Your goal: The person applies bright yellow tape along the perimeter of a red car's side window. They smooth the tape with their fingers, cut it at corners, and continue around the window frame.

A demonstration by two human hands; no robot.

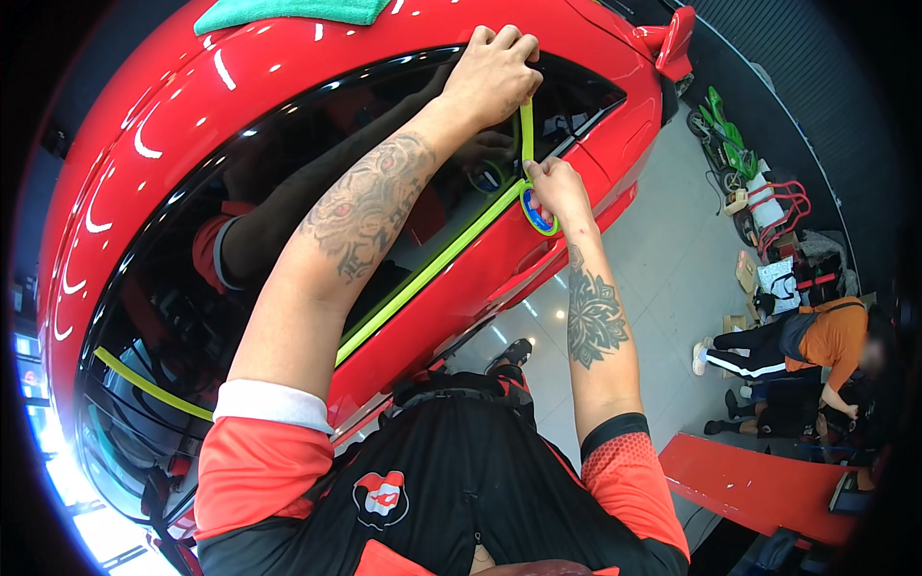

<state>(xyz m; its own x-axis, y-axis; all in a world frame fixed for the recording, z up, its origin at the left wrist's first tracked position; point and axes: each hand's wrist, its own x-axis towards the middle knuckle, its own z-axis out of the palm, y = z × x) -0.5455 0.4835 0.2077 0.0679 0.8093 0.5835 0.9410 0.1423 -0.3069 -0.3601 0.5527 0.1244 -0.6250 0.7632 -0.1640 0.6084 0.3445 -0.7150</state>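
A red car's dark side window (pixel 374 144) lies before me. My left hand (pixel 497 75) is up at the window's top edge, fingers curled over one end of a yellow-green masking tape strip (pixel 527 129). That strip runs taut across the glass to my right hand (pixel 558 191), which grips the tape roll (pixel 539 212) with its blue core at the lower window edge. Another tape length (pixel 432 270) follows the lower window edge diagonally down to the left, passing behind my left forearm. A separate tape piece (pixel 151 389) crosses the glass at lower left.
A green towel (pixel 288 13) rests on the car roof. The rear wing (pixel 676 43) rises at upper right. Along the wall stand a green toy-sized motorcycle (pixel 727 144) and a red-framed cart (pixel 781 209). A person in an orange top (pixel 828 338) is at right, near a red table (pixel 756 479).
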